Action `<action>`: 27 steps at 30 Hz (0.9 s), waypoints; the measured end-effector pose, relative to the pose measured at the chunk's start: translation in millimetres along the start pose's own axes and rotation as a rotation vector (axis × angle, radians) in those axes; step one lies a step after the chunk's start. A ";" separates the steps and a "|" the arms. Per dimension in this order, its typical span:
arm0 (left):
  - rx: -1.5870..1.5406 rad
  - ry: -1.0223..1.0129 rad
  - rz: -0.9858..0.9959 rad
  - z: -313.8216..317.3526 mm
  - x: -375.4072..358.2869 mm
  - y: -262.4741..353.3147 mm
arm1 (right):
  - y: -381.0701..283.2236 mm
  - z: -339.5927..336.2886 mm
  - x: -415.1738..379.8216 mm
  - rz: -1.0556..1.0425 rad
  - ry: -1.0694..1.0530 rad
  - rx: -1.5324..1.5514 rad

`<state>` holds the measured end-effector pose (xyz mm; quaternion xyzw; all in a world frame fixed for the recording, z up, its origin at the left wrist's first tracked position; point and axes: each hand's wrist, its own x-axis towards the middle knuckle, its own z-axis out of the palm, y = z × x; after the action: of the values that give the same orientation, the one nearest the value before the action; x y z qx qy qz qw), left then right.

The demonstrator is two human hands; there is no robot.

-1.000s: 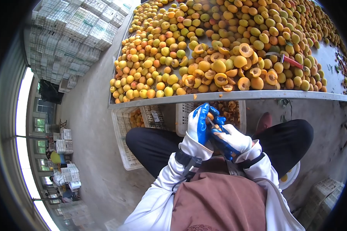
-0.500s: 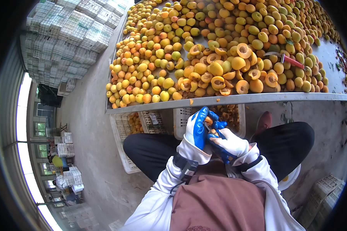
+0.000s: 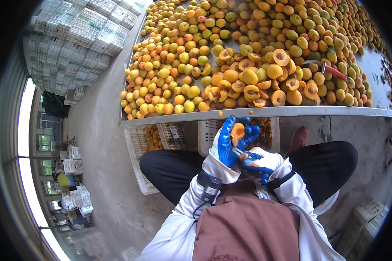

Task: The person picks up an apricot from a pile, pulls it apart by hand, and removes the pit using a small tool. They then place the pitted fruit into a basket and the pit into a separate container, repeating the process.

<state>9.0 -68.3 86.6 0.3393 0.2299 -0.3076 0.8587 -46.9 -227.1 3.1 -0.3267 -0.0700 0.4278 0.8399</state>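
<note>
My left hand, in a white glove with a blue coated palm, is turned palm up just below the table edge. An opened apricot rests in it, cut face showing, with the fingers curled around its sides. Close beside it, my right hand, gloved the same way, is closed around a small knife. The short metal blade points left toward the left palm, while the grip is mostly hidden by the fingers. Beyond both hands, several cut apricots lie among whole ones along the near table edge.
A metal-rimmed table bears a large heap of whole apricots. On the heap lies a red-handled tool with a curved blade. Plastic crates holding fruit stand under the table edge by my knees. Crate stacks rise at left.
My left hand has opened out, bringing the cut apricot into plain view. My right hand has drawn slightly right and down with the knife. The whole view has shifted slightly.
</note>
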 end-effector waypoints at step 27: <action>0.535 -0.075 0.961 -22.1 2.3 -2.0 | -0.8 34.8 22.3 -0.319 0.796 -0.191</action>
<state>5.2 -54.3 69.6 0.6014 -0.0679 0.0597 0.7938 -46.4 -193.4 27.0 -0.5273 0.1705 0.1250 0.8229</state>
